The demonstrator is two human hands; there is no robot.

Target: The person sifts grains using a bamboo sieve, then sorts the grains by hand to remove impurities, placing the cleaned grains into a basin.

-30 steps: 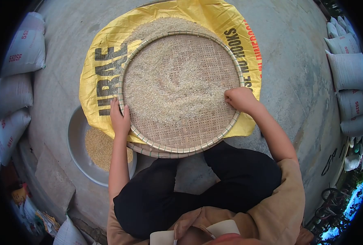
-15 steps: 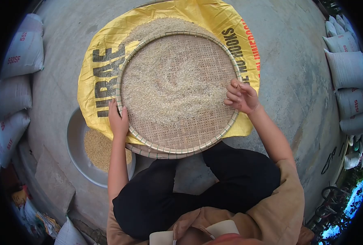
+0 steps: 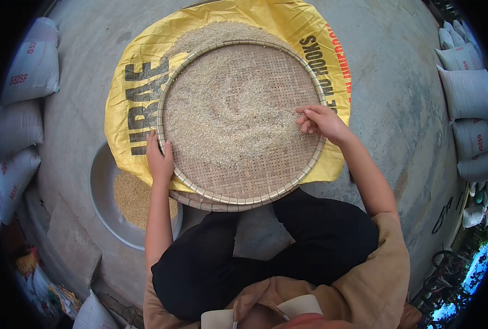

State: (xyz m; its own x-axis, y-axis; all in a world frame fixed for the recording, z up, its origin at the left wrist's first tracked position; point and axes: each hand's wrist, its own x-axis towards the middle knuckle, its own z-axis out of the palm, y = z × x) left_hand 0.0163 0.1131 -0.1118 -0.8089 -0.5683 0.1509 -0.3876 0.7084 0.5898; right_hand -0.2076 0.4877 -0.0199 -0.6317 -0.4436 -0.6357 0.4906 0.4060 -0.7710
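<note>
A round woven bamboo winnowing tray (image 3: 285, 68) with a bound rim lies in front of my crossed legs. Pale broken grain (image 3: 222, 137) is spread over its left and middle part. My left hand (image 3: 159, 160) is closed on the tray's left rim, thumb on the inner side. Over the right side of the tray is my right hand (image 3: 322, 122), its fingers curled and thumb and forefinger together in a pinch; whatever is between them is too small to make out. The edge of a second woven tray (image 3: 200, 206) shows beneath the first.
The trays rest partly on a yellow printed sack (image 3: 124, 115) bearing a heap of grain (image 3: 222, 33). A metal basin (image 3: 102, 205) of browner grain (image 3: 133, 200) stands left. Full white sacks (image 3: 33, 71) line the left side, and stacked sacks (image 3: 469, 93) the right.
My right hand has moved slightly left from the right rim, inward over the grain, and turned with the fingertips lower. My left hand stays at the left rim.
</note>
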